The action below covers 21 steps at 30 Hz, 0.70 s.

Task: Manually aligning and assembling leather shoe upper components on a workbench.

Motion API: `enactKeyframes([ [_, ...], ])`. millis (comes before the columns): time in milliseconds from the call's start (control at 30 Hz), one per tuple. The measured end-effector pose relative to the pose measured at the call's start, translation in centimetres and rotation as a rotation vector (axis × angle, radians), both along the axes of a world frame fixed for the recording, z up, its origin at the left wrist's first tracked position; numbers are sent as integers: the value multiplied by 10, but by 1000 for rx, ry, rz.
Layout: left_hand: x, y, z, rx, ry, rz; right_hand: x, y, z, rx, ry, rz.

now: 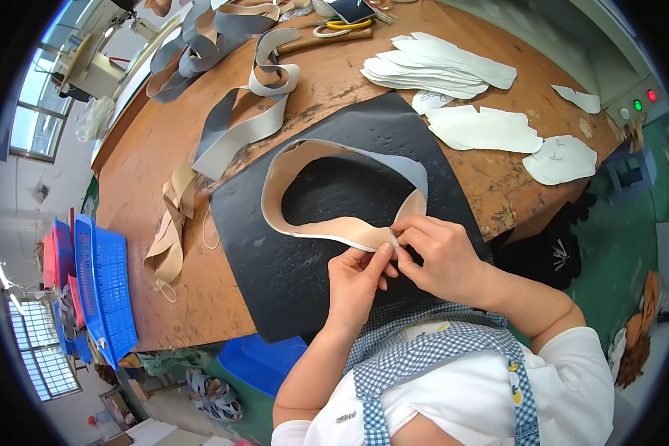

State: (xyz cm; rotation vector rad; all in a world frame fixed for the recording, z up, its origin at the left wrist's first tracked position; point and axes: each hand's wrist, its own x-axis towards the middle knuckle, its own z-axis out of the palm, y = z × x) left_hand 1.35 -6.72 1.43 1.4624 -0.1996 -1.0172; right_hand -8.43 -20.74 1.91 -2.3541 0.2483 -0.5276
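A curved strip (pixel 316 227), tan on the inner face and grey-blue on the outer, stands in a loop on a black mat (pixel 253 275). Its two ends meet at the loop's near right side, between my hands. My left hand (pixel 357 279) pinches the strip from the left, thumb on top and fingers curled beneath. From the right, my right hand (pixel 438 253) pinches the same spot with thumb and forefinger. How the ends join is hidden by my fingertips.
More grey strips (pixel 249 126) and tan strips (pixel 172 223) lie left on the wooden table (pixel 141 297). White pattern pieces (pixel 438 67) are piled at the far right. Yellow-handled scissors (pixel 346 26) rest at the back. A blue basket (pixel 108 286) stands past the left edge.
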Motion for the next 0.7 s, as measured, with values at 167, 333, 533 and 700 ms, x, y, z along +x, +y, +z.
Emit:
enactKeyframes([
  [167, -1, 0, 0, 8, -45, 18, 5, -16, 1, 148, 37, 101],
  [333, 0, 5, -1, 49, -84, 35, 10, -10, -1, -23, -9, 123],
  [533, 14, 37, 5, 258, -88, 101, 16, -12, -14, -224, -104, -168],
  [700, 7, 63, 20, 373, -91, 2, 4, -3, -20, -235, -168, -132],
])
